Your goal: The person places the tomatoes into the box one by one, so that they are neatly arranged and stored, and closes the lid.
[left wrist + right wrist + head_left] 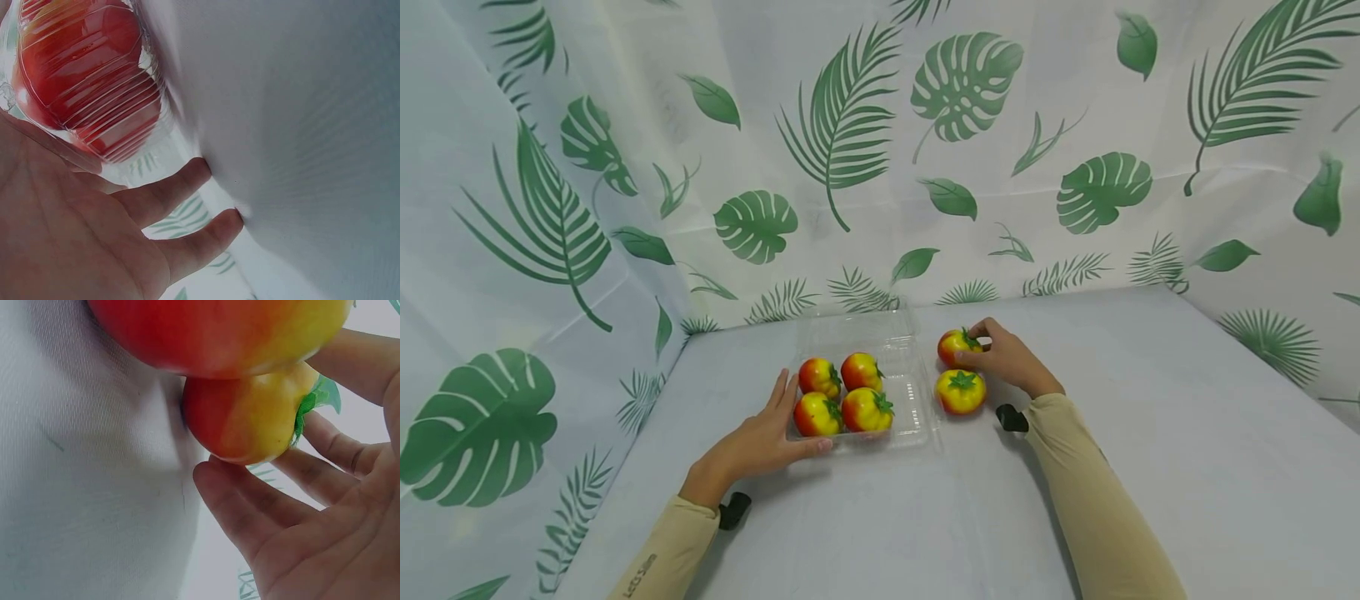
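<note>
A clear plastic clamshell box (913, 408) lies with its lid folded back, holding several red-and-yellow tomatoes (867, 410) with green leafy tops. My left hand (756, 442) rests at the box's left side, fingers spread and fairly straight, thumb along the front edge. The left wrist view shows the ribbed box wall (112, 106) beside the palm. To the right of the box, my right hand (1011, 358) grips the farther of two loose tomatoes (951, 346), its fingers and thumb about the fruit. Just in front sits the nearer loose tomato (961, 393), leafy top upward.
The transparent lid (857, 329) extends behind the box toward the leaf-printed back curtain (865, 183). A similar curtain closes the left side. Pale cloth covers the table (880, 525). Dark wrist-worn pieces (1012, 418) hang beneath both wrists.
</note>
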`<state>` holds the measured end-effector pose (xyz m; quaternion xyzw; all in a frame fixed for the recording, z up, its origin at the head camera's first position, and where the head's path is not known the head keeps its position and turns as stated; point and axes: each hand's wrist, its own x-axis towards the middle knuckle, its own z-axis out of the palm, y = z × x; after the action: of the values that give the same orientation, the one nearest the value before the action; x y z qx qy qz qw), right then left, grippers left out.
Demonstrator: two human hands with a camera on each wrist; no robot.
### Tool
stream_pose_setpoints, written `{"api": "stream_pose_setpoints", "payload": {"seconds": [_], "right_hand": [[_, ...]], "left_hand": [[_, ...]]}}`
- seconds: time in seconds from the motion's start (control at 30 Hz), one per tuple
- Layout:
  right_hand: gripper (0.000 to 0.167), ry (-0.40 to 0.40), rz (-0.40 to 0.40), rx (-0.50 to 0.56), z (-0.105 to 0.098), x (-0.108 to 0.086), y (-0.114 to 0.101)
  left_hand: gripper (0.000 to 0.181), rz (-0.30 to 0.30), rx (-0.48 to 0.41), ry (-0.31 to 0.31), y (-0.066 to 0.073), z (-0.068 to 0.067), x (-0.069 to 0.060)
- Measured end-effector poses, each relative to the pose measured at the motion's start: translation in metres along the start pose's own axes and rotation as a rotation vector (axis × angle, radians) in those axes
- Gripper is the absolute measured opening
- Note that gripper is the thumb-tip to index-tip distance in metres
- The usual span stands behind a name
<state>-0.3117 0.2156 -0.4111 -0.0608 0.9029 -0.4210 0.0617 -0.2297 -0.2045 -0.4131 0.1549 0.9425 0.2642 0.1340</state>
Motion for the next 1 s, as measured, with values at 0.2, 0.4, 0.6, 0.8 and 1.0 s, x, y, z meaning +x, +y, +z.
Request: {"api": "stream_pose_setpoints", "payload": {"seconds": [0.2,0.4,0.6,0.8,1.0], "right_hand": [[0.069,0.010,0.023,0.008,-0.0009,0.0006,0.0037],[0.067,0.013,0.030,0.021,-0.0012,0.0007,0.0042],[0.066,0.022,0.028,0.032,-0.0019,-0.0003,0.0053],[0.067,0.030,0.026,0.039,-0.0013,0.0001,0.0061],[0.068,0.044,0.022,0.037,-0.0010,0.0011,0.0070]], "left_hand": [[0.127,-0.005,-0.001,-0.002,0.0003,0.0003,-0.0002],[0.129,0.001,-0.006,-0.006,0.0015,-0.0010,-0.0014],[0.129,0.012,-0.008,-0.003,-0.0002,-0.0005,-0.0006],[0.130,-0.001,0.001,-0.006,0.0013,0.0001,-0.0015],[0.129,0.000,0.000,-0.004,0.0014,-0.0007,-0.0013]]}}
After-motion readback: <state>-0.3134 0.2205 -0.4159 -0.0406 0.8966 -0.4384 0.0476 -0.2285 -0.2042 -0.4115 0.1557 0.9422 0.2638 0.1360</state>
